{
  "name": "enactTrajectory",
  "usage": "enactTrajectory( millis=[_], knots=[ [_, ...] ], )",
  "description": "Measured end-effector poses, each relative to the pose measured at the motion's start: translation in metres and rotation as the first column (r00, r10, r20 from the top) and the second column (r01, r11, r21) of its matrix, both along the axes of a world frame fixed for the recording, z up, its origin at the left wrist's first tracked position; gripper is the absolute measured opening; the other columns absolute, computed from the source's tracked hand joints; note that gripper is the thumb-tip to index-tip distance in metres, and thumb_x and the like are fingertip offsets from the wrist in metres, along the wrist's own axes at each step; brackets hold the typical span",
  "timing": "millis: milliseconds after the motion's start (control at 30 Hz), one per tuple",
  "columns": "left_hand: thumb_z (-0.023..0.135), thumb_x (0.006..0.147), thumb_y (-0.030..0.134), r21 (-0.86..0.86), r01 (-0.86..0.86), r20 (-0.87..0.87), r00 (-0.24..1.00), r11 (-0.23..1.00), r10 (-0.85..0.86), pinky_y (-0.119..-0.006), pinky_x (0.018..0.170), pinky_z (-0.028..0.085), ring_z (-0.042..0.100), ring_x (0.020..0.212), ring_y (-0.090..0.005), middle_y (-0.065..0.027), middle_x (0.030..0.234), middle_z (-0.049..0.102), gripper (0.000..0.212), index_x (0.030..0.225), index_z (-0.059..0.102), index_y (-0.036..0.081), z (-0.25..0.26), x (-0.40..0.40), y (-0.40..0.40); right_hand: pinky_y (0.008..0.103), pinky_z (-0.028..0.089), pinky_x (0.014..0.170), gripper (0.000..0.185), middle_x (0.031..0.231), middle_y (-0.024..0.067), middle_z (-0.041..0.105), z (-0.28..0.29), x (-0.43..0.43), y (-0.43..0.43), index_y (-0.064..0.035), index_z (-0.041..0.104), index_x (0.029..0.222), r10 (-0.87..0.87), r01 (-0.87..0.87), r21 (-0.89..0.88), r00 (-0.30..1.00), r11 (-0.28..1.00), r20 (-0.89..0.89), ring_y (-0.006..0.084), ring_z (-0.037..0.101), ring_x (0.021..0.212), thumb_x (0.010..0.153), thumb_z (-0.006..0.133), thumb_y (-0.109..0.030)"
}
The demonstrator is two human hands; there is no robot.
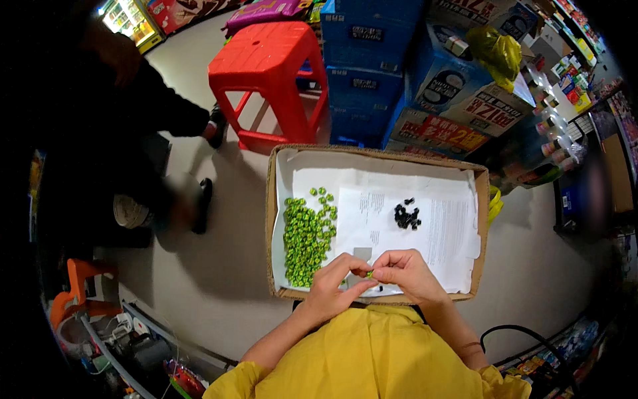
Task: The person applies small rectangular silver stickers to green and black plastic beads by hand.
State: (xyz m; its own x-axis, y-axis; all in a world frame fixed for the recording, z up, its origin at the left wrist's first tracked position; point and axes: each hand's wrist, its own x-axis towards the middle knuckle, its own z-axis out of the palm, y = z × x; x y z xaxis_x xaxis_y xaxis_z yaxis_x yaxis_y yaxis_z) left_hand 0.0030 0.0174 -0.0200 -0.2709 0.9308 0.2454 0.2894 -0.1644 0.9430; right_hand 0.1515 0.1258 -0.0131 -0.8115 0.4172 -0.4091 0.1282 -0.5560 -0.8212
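Note:
My left hand (335, 283) and my right hand (409, 275) meet over the near side of a shallow cardboard box (484, 224). Between their fingertips is a small shiny green piece (369, 274), pinched from both sides and partly hidden. A heap of similar green pieces (305, 244) covers the left part of the box, several lying loose at its edge. Farther off to the right, a small cluster of black pieces (406, 217) rests on printed paper (379, 229) that lines the box. One black bit (381, 289) lies under my right hand.
Beyond the box stand a red plastic stool (264, 55) and stacked blue cartons (364, 80). More printed cartons (458, 95) and shrink-wrapped bottles (553, 134) are at the right. A seated person in dark clothing (129, 119) is at the left. An orange stool (79, 289) stands lower left.

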Motion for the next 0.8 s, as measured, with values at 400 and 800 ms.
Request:
enactTrajectory(
  millis=[400, 800],
  knots=[
    [0.058, 0.072, -0.008, -0.052, -0.395, -0.450, 0.829, 0.917, 0.331, -0.029, 0.063, 0.046, 0.056, 0.071, -0.0220, -0.0101, 0.085, 0.057, 0.028, 0.097, 0.062, 0.003, -0.017, -0.052, 0.015, 0.0240, 0.046, 0.059, 0.022, 0.076, 0.0090, 0.064, -0.020, 0.014, 0.009, 0.0013, 0.063, 0.098, -0.275, -0.091, 0.736, 0.892, 0.671, 0.360, 0.0107, 0.054, 0.063, 0.081, 0.064, -0.012],
    [0.068, 0.069, 0.006, -0.183, -0.093, -0.518, 0.855, 0.979, -0.016, -0.037, 0.066, 0.043, 0.054, 0.072, -0.0267, -0.0087, 0.075, 0.053, 0.016, 0.078, 0.055, 0.005, -0.046, 0.007, 0.012, 0.0380, 0.043, 0.063, 0.021, 0.080, 0.0079, 0.057, -0.041, 0.004, -0.009, -0.0074, 0.053, 0.084, -0.173, -0.505, 0.807, 0.804, 0.307, 0.569, 0.0282, 0.055, 0.072, 0.074, 0.067, -0.019]
  ],
)
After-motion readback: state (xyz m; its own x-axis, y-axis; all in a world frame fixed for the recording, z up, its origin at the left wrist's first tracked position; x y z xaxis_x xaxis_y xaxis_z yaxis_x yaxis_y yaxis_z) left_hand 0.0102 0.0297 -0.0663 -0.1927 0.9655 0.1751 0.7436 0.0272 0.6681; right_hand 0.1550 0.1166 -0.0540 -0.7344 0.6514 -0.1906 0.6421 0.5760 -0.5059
